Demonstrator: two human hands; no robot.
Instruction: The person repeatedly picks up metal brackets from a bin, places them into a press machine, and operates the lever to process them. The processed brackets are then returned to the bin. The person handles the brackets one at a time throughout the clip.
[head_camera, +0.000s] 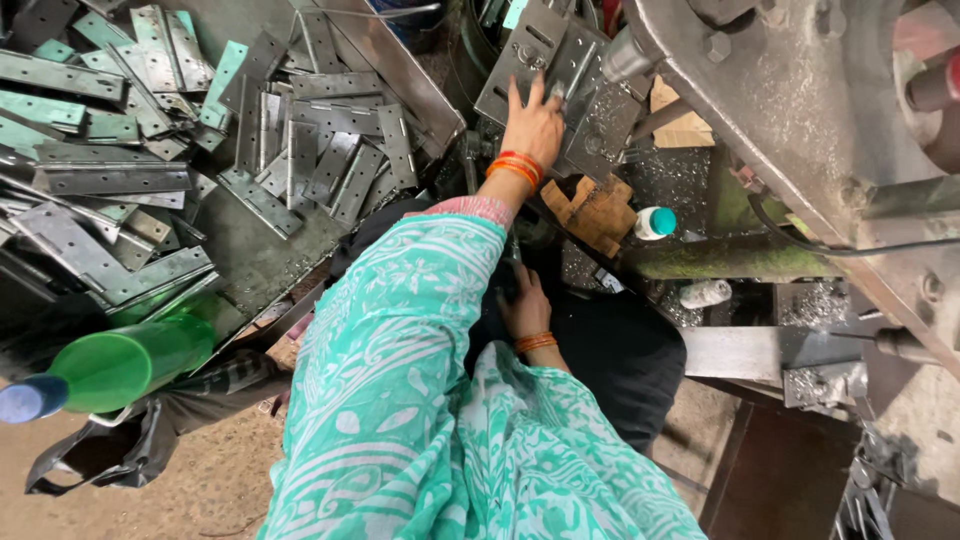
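The left arm reaches far forward, its sleeve of green and white print ending at a wrist ringed with orange bangles. The left hand (533, 122) lies palm down, fingers spread flat and pressing (no closed grip). The right hand (523, 305) sits low near the lap, orange bangles at the wrist, fingers curled downward, their tips hidden.

Grey metal hinge plate (545, 50): flat, opened out, slotted holes, knuckle seam down middle; tilted on machine bed, metal shavings around it, fingers resting on lower edge.
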